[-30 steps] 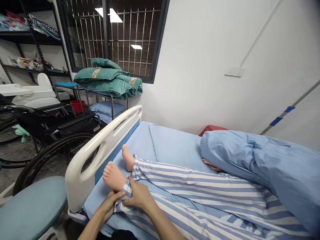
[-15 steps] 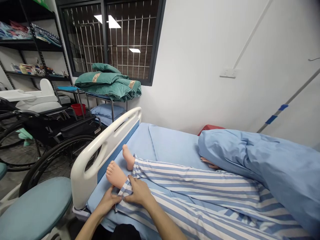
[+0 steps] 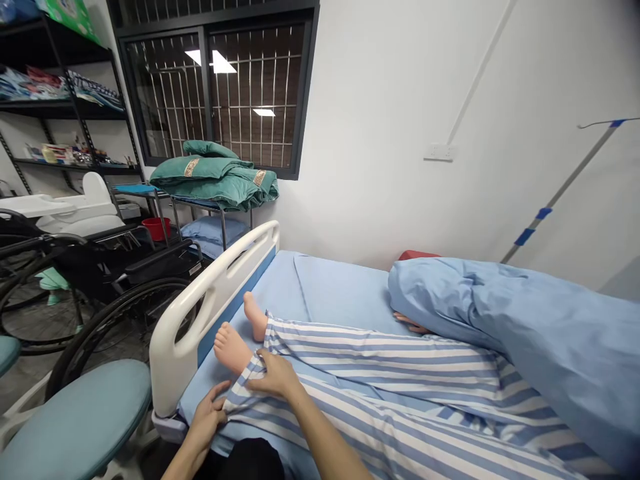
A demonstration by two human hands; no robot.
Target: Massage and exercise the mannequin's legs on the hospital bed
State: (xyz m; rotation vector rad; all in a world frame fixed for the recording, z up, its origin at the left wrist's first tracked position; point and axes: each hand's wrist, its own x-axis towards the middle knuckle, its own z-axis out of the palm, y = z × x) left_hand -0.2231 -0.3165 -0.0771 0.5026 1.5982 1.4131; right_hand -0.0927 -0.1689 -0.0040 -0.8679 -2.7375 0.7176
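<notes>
**Right hand grips pajama cuff below manikin foot**
Left hand lies open just beside the hem, nearer the white bed footboard. From the closed grip, the striped trouser leg runs lengthwise up the bed, along the blue sheet.

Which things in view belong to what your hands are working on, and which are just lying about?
Being worked on: left hand, right hand, striped trouser cuff, mannequin's bare foot.
Lying about: wheelchair, folded green linen, red bucket.
</notes>
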